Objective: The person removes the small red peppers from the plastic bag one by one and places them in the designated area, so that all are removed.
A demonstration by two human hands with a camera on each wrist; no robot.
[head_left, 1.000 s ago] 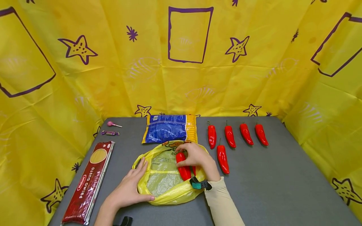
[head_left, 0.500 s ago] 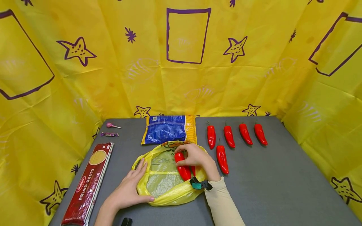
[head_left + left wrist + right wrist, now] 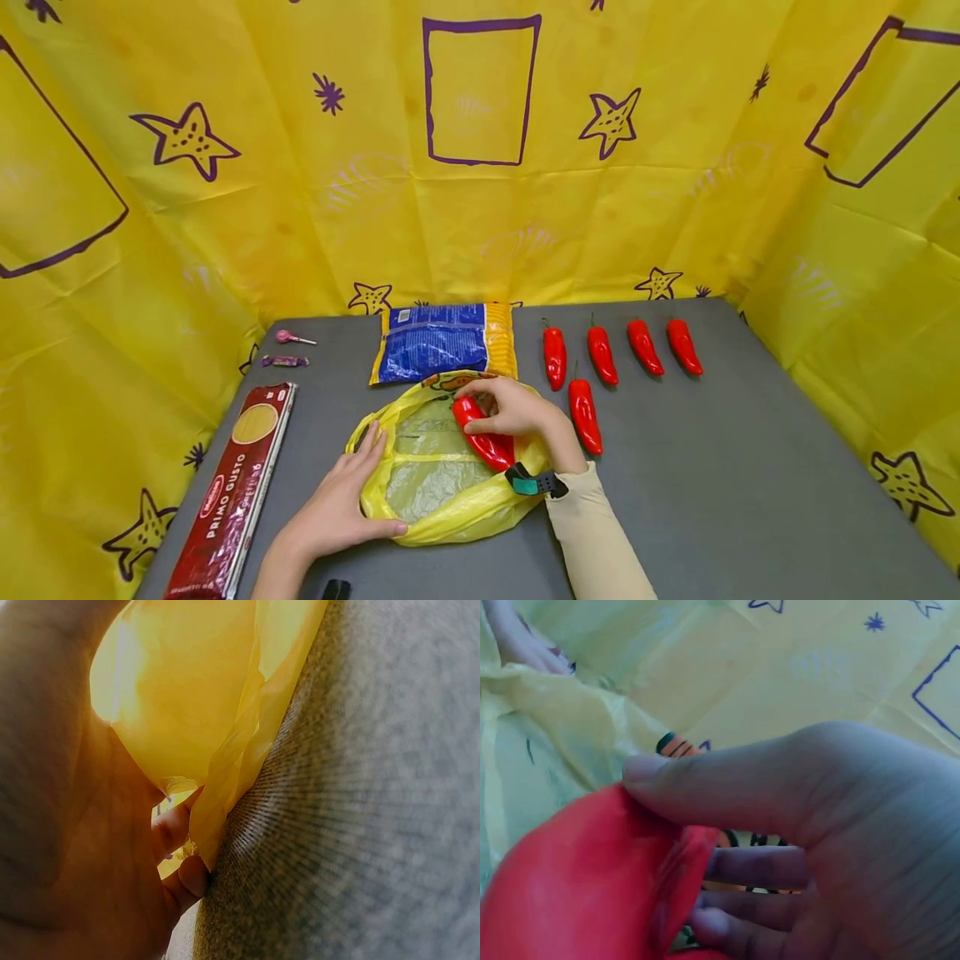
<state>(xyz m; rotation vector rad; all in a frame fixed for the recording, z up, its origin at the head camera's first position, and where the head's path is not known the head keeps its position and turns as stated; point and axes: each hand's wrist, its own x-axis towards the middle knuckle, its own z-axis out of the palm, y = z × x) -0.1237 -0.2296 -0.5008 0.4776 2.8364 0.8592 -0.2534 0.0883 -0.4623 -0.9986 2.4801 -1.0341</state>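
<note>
Right hand (image 3: 517,412) grips a red pepper (image 3: 480,437) between thumb and curled fingers (image 3: 750,866), the pepper lying over the open mouth of the yellow plastic bag (image 3: 442,475) at the centre of the grey surface (image 3: 750,483). Left hand (image 3: 341,508) rests on the bag's near-left rim, fingers extended, thumb pressing the plastic down. Five more red peppers (image 3: 600,354) lie just right of the bag, and a blue pasta packet (image 3: 438,342) sits directly behind it.

Spaghetti box (image 3: 227,490), blue pasta bag (image 3: 442,342), lollipop (image 3: 288,337), five loose peppers (image 3: 584,404).
</note>
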